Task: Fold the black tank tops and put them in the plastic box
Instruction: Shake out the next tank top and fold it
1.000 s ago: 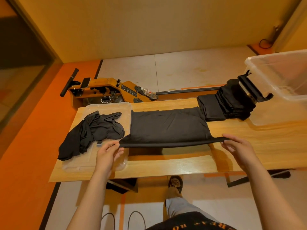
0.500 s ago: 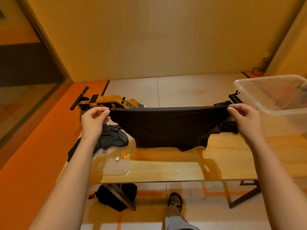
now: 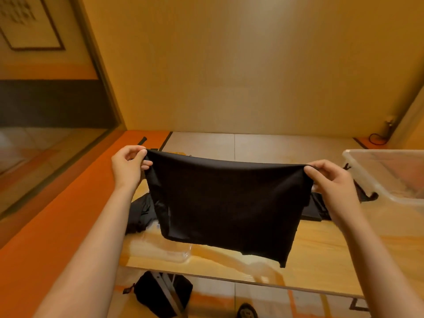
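Above the table (image 3: 321,260), hands — left (image 3: 128,167) and right (image 3: 330,180) — pinch a black tank top (image 3: 229,203) by its corners.

The held top (image 3: 224,207) hides the middle of the desk (image 3: 325,255) and most of the loose pile (image 3: 140,214) at left. The folded stack (image 3: 313,212) shows only a sliver between the top and the right hand (image 3: 330,180). The clear lid (image 3: 160,249) sits partly behind the top's hem. The box (image 3: 390,175) is cut off by the right edge, a shoe (image 3: 246,312) by the bottom edge, and a wall frame (image 3: 29,24) by the top-left corner. The top's straps cannot be made out.
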A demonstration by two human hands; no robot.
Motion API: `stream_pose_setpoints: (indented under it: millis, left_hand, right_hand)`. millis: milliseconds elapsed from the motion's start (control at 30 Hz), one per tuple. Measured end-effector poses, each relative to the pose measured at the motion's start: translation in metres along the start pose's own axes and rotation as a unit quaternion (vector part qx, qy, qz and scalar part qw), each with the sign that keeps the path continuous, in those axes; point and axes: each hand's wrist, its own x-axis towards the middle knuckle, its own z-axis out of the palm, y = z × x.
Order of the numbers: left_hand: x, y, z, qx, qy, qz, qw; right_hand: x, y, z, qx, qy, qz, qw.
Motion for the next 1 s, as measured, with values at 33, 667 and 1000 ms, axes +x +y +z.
stream_pose_setpoints:
  millis: [33,667,1000]
  left_hand:
    - [0.004,-0.002,-0.007,0.003,0.003,-0.003,1.0]
    - [0.122,0.016,0.141,0.177,-0.075,0.166,0.967]
    - [-0.034,-0.087,0.352,0.167,-0.498,0.043,0.85]
  right_hand:
    - [-0.002,-0.003,0.008,0.011,-0.009,0.002,1.0]
    - [0.021,0.062,0.046,0.113,-0.041,0.167,0.978]
    - [-0.029,0.218,-0.035,-0.064,0.138,0.387,0.909]
